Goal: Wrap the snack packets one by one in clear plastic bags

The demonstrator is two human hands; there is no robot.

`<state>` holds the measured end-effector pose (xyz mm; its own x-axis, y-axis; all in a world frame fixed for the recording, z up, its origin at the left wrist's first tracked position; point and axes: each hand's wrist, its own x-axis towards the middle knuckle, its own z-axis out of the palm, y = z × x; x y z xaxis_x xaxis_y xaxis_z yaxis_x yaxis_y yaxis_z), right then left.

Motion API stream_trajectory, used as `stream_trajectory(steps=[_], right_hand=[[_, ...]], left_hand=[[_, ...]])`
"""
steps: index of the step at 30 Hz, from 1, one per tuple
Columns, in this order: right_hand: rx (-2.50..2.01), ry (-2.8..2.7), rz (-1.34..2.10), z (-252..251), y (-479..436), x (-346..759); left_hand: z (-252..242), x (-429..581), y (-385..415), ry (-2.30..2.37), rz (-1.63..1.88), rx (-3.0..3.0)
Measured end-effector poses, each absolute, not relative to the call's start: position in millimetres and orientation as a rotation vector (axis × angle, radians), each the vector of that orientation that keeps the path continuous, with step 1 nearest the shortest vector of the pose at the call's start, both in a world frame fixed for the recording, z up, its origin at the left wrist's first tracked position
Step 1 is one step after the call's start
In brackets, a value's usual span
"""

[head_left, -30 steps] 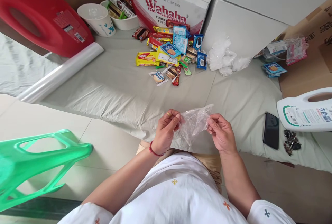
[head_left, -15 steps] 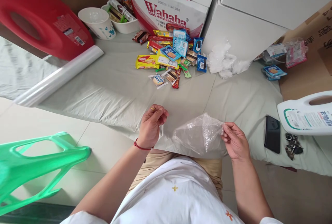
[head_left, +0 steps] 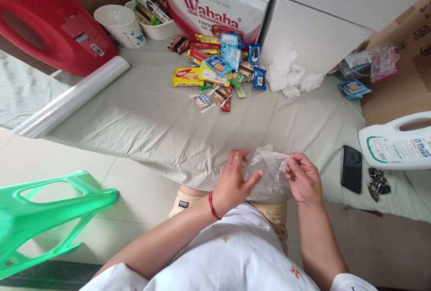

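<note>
A clear plastic bag (head_left: 269, 172) hangs crumpled at the near edge of the cloth-covered surface. My right hand (head_left: 305, 178) pinches its right end between thumb and fingers. Just left of the bag is my left hand (head_left: 235, 181), thumb and fingers apart, a red cord on the wrist; whether its fingertips touch the plastic I cannot tell. Beyond the hands lies a pile of wrapped snacks (head_left: 215, 68), among them a yellow nabati packet (head_left: 187, 77) and a round wrapped biscuit (head_left: 203, 101).
Crumpled clear plastic (head_left: 286, 73) lies right of the snacks. At left are a plastic roll (head_left: 77, 95), a red jug (head_left: 67, 26), a paper cup (head_left: 119, 26) and a white tub (head_left: 158, 29). A phone (head_left: 351, 169), keys (head_left: 379, 184) and a white bottle (head_left: 393, 143) are at right; a green stool (head_left: 57, 219) stands below.
My left hand has moved right toward the bag, its fingers opening from a closed pinch. The bag has bunched closer to my right hand, which keeps its hold.
</note>
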<state>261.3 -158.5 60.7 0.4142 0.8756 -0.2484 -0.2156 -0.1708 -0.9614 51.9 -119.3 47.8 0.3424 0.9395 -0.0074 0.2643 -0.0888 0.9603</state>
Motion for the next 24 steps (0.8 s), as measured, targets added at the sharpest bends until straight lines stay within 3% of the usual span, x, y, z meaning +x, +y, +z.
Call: stream_trajectory(steps=[8,17,24], right_hand=[[-1.288,-0.817,1.083,62,-173,265],[-1.227,-0.826,1.128,58,-174,264],[-1.35,-1.177,1.074,47,-181,269]], left_hand=[[39,41,-107,0.96,0.744,1.083],[37,51,-101,1.094,0.963,0.741],[38,43,-89,1.143,0.948,0.474]])
